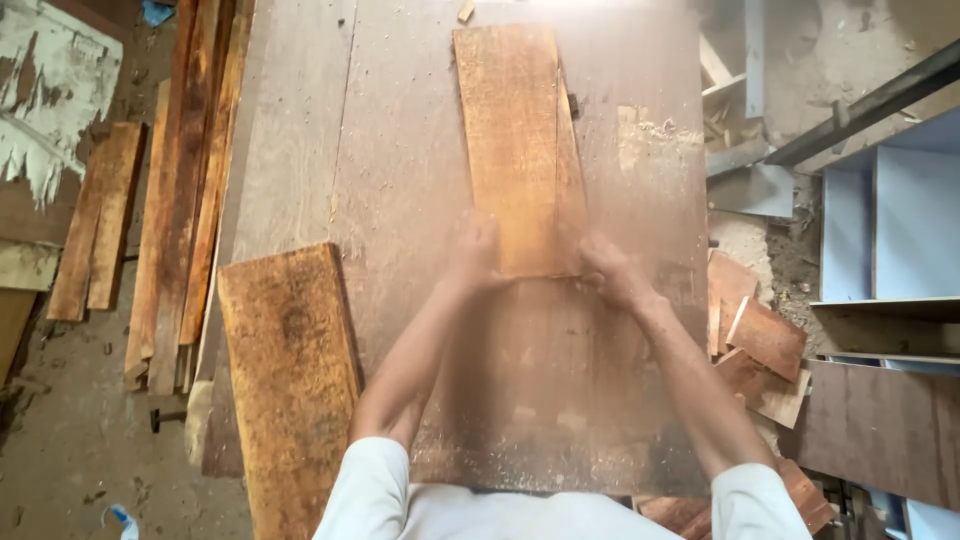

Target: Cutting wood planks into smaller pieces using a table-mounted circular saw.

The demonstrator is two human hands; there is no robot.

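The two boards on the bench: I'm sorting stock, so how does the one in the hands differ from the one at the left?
The held board lies mid-bench, gripped at its near end by the left hand and right hand; the left board lies untouched, overhanging the bench's near edge. The left board looks darker and more mottled. Both are flat, reddish-brown planks.

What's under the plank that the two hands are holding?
The plank lies on a dusty workbench, left hand and right hand at its near end. Anything beneath it is covered.

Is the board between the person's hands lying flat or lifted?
Flat: the board rests on the workbench, both hands gripping its near end.
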